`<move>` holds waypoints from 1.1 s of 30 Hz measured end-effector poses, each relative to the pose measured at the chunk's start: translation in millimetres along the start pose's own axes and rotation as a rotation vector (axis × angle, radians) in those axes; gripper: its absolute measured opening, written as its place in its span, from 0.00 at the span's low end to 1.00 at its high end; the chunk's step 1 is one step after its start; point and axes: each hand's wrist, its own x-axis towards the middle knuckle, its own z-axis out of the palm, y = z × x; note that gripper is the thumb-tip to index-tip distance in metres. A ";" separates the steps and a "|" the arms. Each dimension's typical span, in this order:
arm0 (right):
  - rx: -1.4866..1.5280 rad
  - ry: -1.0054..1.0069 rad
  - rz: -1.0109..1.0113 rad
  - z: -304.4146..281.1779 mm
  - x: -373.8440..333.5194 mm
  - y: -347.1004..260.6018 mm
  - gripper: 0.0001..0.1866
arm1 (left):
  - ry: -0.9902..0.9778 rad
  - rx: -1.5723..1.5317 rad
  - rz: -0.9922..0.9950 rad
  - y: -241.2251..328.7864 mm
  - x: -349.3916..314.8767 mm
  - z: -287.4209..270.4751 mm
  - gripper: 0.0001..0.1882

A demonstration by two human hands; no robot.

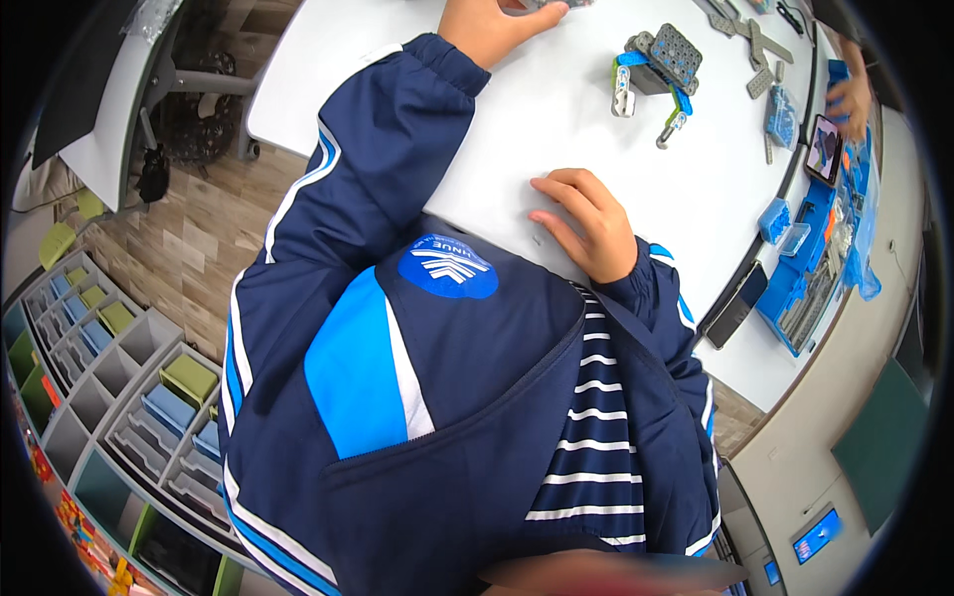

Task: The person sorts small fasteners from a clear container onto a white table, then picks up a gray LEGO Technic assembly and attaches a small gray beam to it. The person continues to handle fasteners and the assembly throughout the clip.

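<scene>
At the top edge my left hand (494, 30) reaches over the white table (497, 129), its thumb stretched along a greyish, partly see-through thing (578, 4). Its other fingers are mostly cut off by the picture's edge. My right hand (594, 226) rests by the table's near edge, fingers bent and apart, holding nothing. A tiny grey piece (538, 239) lies just below its thumb. Beyond that hand stands a small model built from kit parts (676, 58), with a grey perforated block on top and blue, green and grey legs. Neither hand touches it.
Grey kit beams (757, 45) and a bag of blue parts (781, 116) lie at the far right. A blue parts tray (795, 288), a dark phone (735, 304) and a lit phone (824, 151) line the right side. Another person's hand (850, 102) is near the lit phone.
</scene>
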 end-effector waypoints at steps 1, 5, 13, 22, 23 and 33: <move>0.015 0.001 0.039 1.9 -7.4 2.6 0.20 | -0.010 -0.039 -0.031 -0.1 -1.1 1.3 0.28; 0.122 -0.113 -0.017 3.0 -25.0 9.2 0.21 | -0.078 -0.121 -0.096 -0.2 -0.8 6.0 0.30; 0.027 0.027 -0.221 27.0 -29.5 25.1 0.14 | -0.123 0.039 -0.072 -17.0 -4.2 4.9 0.29; -0.264 0.162 -0.121 17.9 -33.3 19.1 0.19 | -0.142 0.022 -0.117 -9.3 -2.1 9.9 0.31; -0.282 0.165 -0.077 15.2 -32.6 16.1 0.19 | -0.139 0.032 -0.112 -8.0 -2.4 11.8 0.33; -0.177 0.547 0.028 -125.3 16.2 7.3 0.16 | -0.235 0.337 0.192 -9.7 25.1 36.4 0.31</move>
